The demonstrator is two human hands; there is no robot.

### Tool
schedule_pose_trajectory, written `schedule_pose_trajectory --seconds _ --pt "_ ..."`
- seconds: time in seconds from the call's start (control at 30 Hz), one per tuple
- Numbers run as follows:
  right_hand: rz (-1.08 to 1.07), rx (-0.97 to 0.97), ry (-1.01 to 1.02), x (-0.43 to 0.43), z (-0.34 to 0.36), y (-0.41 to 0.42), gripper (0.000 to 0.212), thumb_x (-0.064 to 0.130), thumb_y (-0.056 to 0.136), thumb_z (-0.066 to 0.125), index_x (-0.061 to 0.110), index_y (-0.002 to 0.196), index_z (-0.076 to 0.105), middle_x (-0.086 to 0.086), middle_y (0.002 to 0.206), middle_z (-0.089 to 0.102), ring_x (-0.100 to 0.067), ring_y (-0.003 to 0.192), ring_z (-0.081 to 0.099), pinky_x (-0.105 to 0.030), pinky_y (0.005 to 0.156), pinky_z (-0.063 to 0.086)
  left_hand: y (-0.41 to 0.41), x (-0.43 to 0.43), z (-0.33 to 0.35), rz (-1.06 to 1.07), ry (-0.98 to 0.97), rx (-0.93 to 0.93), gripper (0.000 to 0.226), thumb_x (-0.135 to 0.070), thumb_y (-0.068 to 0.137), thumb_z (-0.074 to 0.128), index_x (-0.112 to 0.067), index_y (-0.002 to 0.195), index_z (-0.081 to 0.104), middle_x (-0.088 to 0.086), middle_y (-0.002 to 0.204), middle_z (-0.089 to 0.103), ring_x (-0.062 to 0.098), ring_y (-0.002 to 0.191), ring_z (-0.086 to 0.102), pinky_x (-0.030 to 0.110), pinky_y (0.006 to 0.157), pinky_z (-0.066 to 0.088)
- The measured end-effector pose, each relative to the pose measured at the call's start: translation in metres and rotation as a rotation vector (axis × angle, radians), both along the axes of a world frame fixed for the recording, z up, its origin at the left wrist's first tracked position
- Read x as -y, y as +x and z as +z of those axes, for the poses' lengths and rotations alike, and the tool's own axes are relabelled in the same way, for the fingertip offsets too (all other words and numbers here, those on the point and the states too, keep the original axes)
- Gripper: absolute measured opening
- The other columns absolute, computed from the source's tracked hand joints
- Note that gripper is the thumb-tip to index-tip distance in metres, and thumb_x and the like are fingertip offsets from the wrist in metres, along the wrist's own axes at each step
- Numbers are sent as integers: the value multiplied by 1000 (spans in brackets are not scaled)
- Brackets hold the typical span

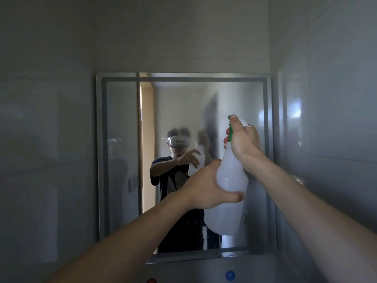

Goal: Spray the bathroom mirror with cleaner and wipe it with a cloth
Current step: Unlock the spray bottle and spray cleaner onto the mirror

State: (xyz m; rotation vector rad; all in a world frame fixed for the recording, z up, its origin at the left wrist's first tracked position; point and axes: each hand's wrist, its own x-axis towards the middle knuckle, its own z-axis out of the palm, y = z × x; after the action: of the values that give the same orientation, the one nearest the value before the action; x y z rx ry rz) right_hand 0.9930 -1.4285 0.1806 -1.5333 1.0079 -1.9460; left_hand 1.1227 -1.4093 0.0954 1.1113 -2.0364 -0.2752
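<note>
One spray bottle (226,213) is held up in front of the mirror (122,160), tilted so its wide base hangs low and nearer the person while its head leans up towards the right half of the glass. The body is plain translucent white, and the only colour on it is the green trigger (230,134) at the top. Both hands are on it. The right hand (243,139) is wrapped round the neck and head, thumb over the top, fingertips curled onto the trigger. The left hand (206,188) clasps the bottle's middle from the left side, thumb hooked across its front; its fingers are hidden behind the plastic.

There is one mirror, square, set in a grey frame with a second grey border just inside it. The right half of the glass looks hazy, with a dark streak (212,111) running down through the haze. In the reflection stands the person in a dark T-shirt, wearing a pale headset; any mark on it is too blurred to read.

Glossy grey tiled walls (40,139) flank the mirror. Below the frame, on a grey panel, sit two round dots: one blue (230,275), one red (151,280) at the bottom edge
</note>
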Motion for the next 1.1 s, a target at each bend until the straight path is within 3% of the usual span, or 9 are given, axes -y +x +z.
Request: schedule_pose_trajectory --seconds 0.13,0.23,0.3,0.4,0.53,0.67,0.77,0.9,1.1 --pt "35 6 -36 -3 -13 3 44 53 88 51 15 69 63 -11 67 71 -39 82 71 -50 88 57 4 -2 -11 -8 30 0 78 -66 56 86 -42 121 51 -17 112 71 6 104 69 40 95 58" --pt "15 -44 -33 -4 -29 5 49 50 93 49 9 69 61 -15 75 73 -36 82 71 -44 87 54 6 -4 -28 -49 71 -24 81 -64 57 87 -42 127 51 -17 116 71 5 108 68 40 98 57" --pt "-19 -105 -7 -5 -40 7 56 50 96 47 1 79 65 -16 81 73 -31 81 70 -36 77 52 7 -6 -40 -72 106 -43 82 -61 59 88 -40 130 51 -18 118 70 3 110 67 40 100 56" --pt "-64 -171 31 -6 -54 9 56 51 99 45 3 84 69 -10 81 72 -19 73 64 -27 63 43 8 -5 -53 -92 136 -41 84 -60 61 89 -39 132 50 -17 121 68 5 112 66 41 101 55" --pt "-59 -166 18 -5 -66 12 53 51 98 45 6 83 67 -6 78 72 -22 78 65 -31 70 46 9 -4 -60 -81 170 -3 81 -63 60 88 -42 129 51 -17 121 69 8 112 67 43 99 56" --pt "-38 -141 90 -3 -74 11 57 48 96 46 -7 83 55 -6 61 59 -27 68 57 -44 78 54 9 -10 -65 -91 201 31 79 -65 61 86 -44 129 51 -20 120 68 7 113 66 42 101 55" --pt "-21 -102 132 -1 -80 10 54 48 94 48 -2 77 61 0 52 61 -33 72 64 -41 79 54 8 -12 -70 -92 224 36 78 -68 59 84 -44 126 52 -19 118 68 8 111 66 42 100 56" --pt "27 -110 110 -3 -89 8 52 46 95 48 1 76 63 -15 75 72 -27 75 69 -38 83 51 7 -13 -77 -107 247 13 75 -65 60 86 -43 125 54 -17 118 69 9 110 67 44 99 56" --pt "92 -98 124 -11 -128 2 50 56 93 48 12 78 66 -12 89 75 -31 93 70 -45 96 50 6 -15 -107 -143 321 -31 76 -59 60 89 -43 127 55 -16 119 70 9 112 68 45 99 57"
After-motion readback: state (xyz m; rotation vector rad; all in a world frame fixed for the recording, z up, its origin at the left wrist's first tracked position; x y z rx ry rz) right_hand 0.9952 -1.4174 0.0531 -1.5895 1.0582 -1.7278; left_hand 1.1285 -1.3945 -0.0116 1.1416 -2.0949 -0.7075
